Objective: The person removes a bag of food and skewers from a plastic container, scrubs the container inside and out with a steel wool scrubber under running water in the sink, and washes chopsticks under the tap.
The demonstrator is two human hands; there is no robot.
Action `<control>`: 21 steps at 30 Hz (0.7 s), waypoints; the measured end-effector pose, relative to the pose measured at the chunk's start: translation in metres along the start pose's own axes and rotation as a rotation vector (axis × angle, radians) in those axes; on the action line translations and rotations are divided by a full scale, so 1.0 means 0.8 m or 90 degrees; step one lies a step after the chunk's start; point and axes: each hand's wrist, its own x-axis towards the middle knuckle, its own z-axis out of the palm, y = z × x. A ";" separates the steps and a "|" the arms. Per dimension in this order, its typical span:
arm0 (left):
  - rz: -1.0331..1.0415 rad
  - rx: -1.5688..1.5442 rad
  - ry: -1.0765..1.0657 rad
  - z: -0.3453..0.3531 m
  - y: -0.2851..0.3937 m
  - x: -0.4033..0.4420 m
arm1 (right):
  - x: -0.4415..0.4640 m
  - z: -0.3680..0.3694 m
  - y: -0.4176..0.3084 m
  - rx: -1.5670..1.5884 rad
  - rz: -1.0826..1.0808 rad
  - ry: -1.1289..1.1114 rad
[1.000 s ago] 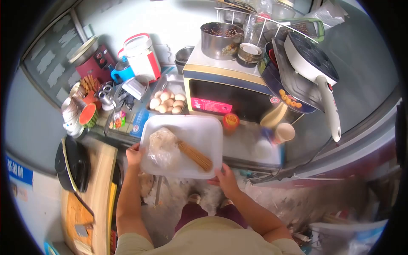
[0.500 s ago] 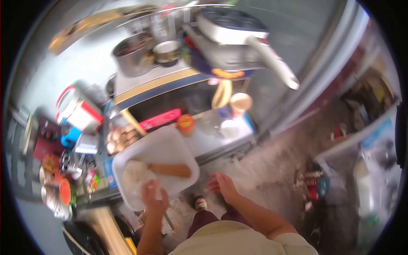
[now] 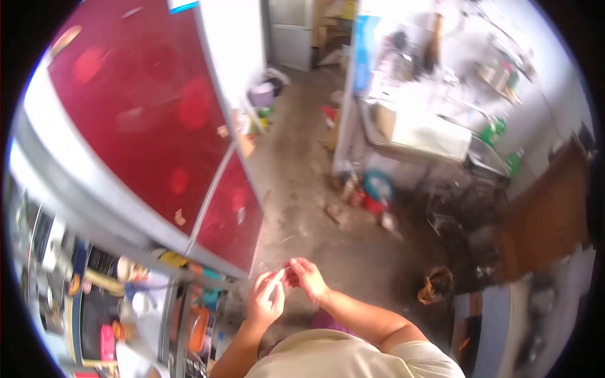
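Observation:
My left hand (image 3: 267, 299) and my right hand (image 3: 306, 281) are held close together in front of my body, above the concrete floor (image 3: 287, 236). The fingertips of both meet or nearly meet, bent as in a pinch. Whether anything small lies between them cannot be made out through the blur. The nearest large thing is the red panel (image 3: 151, 107) with a pale frame, ahead and to the left.
At lower left stands a counter with a white cup (image 3: 144, 303) and a pink box (image 3: 107, 342). A sink (image 3: 435, 142) is against the right wall, with a blue-rimmed basin (image 3: 379, 185) below. A brown board (image 3: 545, 211) leans at right. Ahead, a passage leads to a pale door (image 3: 292, 34).
My view has swung right, away from the counter and the white tub of dough with a wooden rolling pin. My hands, apart and spread before, have come together with fingers bent.

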 end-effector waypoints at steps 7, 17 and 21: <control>0.108 -0.120 -0.179 0.212 0.044 0.166 | -0.005 -0.198 -0.142 0.028 -0.149 0.232; 0.079 -0.270 -0.247 0.375 -0.006 0.336 | 0.058 -0.339 -0.271 -0.026 -0.340 0.442; 0.050 -0.355 -0.280 0.438 -0.061 0.430 | 0.111 -0.376 -0.376 -0.205 -0.582 0.535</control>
